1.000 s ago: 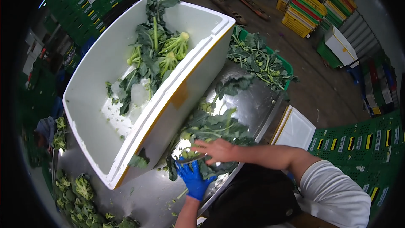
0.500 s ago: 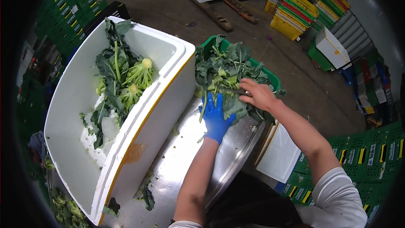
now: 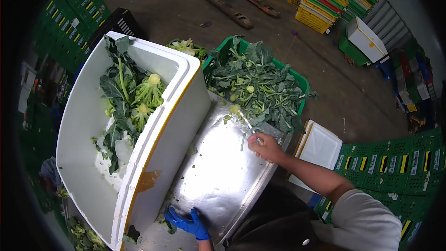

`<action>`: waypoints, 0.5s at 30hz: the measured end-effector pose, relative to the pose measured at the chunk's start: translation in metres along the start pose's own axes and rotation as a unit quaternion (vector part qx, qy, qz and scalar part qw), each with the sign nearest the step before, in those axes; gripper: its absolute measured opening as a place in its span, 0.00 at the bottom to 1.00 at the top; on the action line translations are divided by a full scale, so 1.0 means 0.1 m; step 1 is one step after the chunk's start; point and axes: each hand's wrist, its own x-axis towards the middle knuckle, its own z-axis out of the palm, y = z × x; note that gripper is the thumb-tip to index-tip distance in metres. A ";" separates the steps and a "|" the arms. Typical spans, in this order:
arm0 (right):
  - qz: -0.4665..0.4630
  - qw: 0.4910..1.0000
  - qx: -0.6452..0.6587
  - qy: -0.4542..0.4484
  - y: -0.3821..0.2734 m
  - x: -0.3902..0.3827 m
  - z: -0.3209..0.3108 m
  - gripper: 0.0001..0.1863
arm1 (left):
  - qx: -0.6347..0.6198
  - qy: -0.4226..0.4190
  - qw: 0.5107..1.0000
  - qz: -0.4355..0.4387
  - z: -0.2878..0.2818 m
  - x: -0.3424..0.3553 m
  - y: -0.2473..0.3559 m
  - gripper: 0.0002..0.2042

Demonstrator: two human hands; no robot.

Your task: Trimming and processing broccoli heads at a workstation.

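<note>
My right hand [image 3: 265,148] is closed round the handle of a knife [image 3: 246,120], its blade pointing away over the metal table [image 3: 209,158]. A pale green stalk piece [image 3: 235,108] lies at the blade's tip. At the table's near edge my left hand [image 3: 188,223], in a blue glove, is open with fingers apart, beside a leaf scrap [image 3: 170,227]. On the left, a tilted white foam box [image 3: 79,144] holds broccoli heads [image 3: 149,88], stalk ends showing, with dark leaves and clear ice. Past the knife, a green crate [image 3: 301,82] is heaped with cut leaves [image 3: 260,79].
More broccoli [image 3: 188,46] shows behind the foam box, and some [image 3: 83,234] at the lower left. A white lid [image 3: 318,151] lies to the right near green crates [image 3: 395,162]. Yellow crates [image 3: 316,16] and pallet forks [image 3: 227,11] stand on the far floor.
My left hand has drawn back from the leaves to the table's near edge. My right hand has come nearer with the knife. Leaves at the table's far end have gone into the crate.
</note>
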 end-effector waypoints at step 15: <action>-0.148 0.957 -0.248 -0.031 -0.10 -0.38 0.32 0.33 | -0.219 -0.062 0.910 0.347 -0.46 1.12 2.28 0.25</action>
